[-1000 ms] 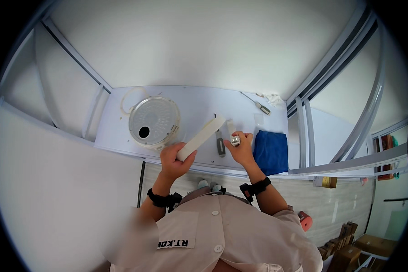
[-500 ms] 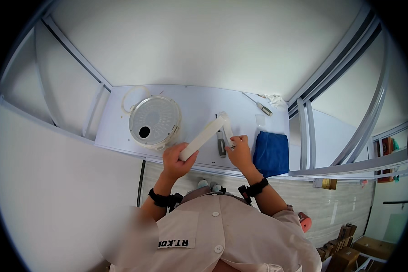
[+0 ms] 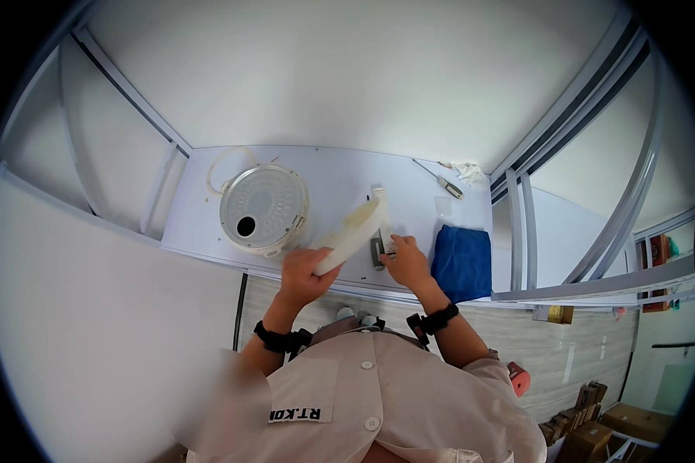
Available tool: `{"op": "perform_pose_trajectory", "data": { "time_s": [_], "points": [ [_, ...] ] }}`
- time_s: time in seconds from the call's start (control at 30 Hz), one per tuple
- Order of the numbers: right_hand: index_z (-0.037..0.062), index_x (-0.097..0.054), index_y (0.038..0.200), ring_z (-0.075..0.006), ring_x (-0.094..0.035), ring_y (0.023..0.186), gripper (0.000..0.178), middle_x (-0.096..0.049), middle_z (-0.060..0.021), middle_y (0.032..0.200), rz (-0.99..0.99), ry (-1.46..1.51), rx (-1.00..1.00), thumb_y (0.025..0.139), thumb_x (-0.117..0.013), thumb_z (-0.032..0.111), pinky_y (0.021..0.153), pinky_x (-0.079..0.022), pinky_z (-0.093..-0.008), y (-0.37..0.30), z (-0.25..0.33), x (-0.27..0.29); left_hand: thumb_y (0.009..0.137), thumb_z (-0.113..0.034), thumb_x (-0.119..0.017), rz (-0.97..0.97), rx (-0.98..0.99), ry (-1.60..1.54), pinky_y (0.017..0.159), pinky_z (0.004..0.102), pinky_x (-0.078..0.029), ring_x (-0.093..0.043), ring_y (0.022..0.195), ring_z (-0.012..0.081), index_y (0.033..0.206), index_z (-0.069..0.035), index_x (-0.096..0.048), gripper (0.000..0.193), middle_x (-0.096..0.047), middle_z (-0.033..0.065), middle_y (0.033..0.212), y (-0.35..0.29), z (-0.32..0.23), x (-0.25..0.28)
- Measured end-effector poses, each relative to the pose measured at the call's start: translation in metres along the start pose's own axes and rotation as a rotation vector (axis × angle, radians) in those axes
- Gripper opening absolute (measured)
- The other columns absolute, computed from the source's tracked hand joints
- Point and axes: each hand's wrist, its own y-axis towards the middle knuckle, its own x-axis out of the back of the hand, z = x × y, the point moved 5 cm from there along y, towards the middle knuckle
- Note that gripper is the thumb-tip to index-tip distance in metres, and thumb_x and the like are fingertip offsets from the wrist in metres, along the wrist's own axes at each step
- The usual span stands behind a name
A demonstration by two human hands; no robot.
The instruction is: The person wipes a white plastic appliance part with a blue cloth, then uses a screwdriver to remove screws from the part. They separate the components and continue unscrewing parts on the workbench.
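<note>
My left hand [image 3: 307,275] is closed around the near end of an off-white, curved plastic piece [image 3: 354,235], thumb on top. The piece is tilted above the white table and shows a yellowed inner side. At its other arm, my right hand [image 3: 408,262] has fingers bent in a pinch on the end; small dark and light details there are too tiny to make out. Under the piece lies a screwdriver [image 3: 378,254] with a grey handle, its shaft mostly hidden. To the left sits a round cream appliance lid [image 3: 262,204] with a metal plate and a dark round hole.
A folded blue cloth [image 3: 462,262] lies right of my right hand. Farther back are a second screwdriver [image 3: 449,186], a crumpled white tissue [image 3: 469,172] and a small clear square [image 3: 443,205]. A pale ring [image 3: 218,166] lies behind the lid. Metal frame posts [image 3: 522,231] stand at the right.
The plastic piece has been turned in my hands, so its inner side now shows. My left hand has shifted slightly right; my right hand has moved little.
</note>
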Motion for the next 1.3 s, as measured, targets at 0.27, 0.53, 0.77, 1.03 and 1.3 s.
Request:
{"op": "perform_pose_trajectory", "data": {
  "time_s": [0.27,0.53,0.77,1.03,1.3],
  "points": [
    [0.0045,-0.066,0.134,-0.0135,-0.067,0.072,0.044,-0.073,-0.0111,0.105,-0.083,0.969,-0.100,0.112,-0.058,0.041,0.060,-0.055,-0.0288,0.001,-0.011,0.061,0.070,-0.009,-0.082,0.151,-0.322,0.086,0.068,0.0364,-0.052,-0.064,0.078,0.0200,0.092,-0.015,-0.074,0.024,-0.066,-0.0035,0.079,0.013,-0.034,-0.019],
    [0.0006,-0.050,0.148,-0.0128,-0.069,0.078,0.056,-0.070,-0.0148,0.118,-0.115,0.978,-0.069,0.099,-0.074,0.013,0.060,-0.055,-0.0269,-0.023,0.009,0.090,0.070,-0.005,-0.075,0.169,-0.417,0.115,0.087,0.0385,-0.051,-0.063,0.091,0.0200,0.082,-0.016,-0.071,0.017,-0.068,-0.0043,0.088,0.012,-0.035,-0.034],
    [0.0001,-0.045,0.150,-0.0123,-0.069,0.076,0.062,-0.068,-0.0206,0.128,-0.171,0.903,-0.073,0.096,-0.073,0.008,0.061,-0.056,-0.0282,-0.046,-0.012,0.095,0.074,-0.010,-0.076,0.205,-0.396,0.146,0.095,0.0410,-0.049,-0.062,0.101,0.0206,0.081,-0.018,-0.069,0.013,-0.066,-0.0038,0.092,0.020,-0.027,-0.053],
    [0.0002,-0.040,0.153,-0.0164,-0.072,0.079,0.061,-0.066,-0.0252,0.132,-0.369,0.877,-0.206,0.099,-0.067,0.004,0.064,-0.059,-0.0298,-0.095,-0.052,0.108,0.068,0.001,-0.079,0.274,-0.282,0.072,0.102,0.0472,-0.049,-0.062,0.110,0.0266,0.077,-0.014,-0.065,0.022,-0.066,0.0009,0.102,0.032,-0.034,-0.111],
    [-0.0004,-0.041,0.155,-0.0200,-0.074,0.082,0.059,-0.067,-0.0237,0.129,-0.527,0.836,-0.464,0.100,-0.063,0.005,0.064,-0.059,-0.0321,-0.153,-0.120,0.099,0.071,0.000,-0.083,0.462,-0.244,-0.054,0.110,0.0469,-0.048,-0.059,0.127,0.0320,0.085,-0.010,-0.068,0.022,-0.065,0.0054,0.118,0.025,-0.047,-0.187]
  ]
}}
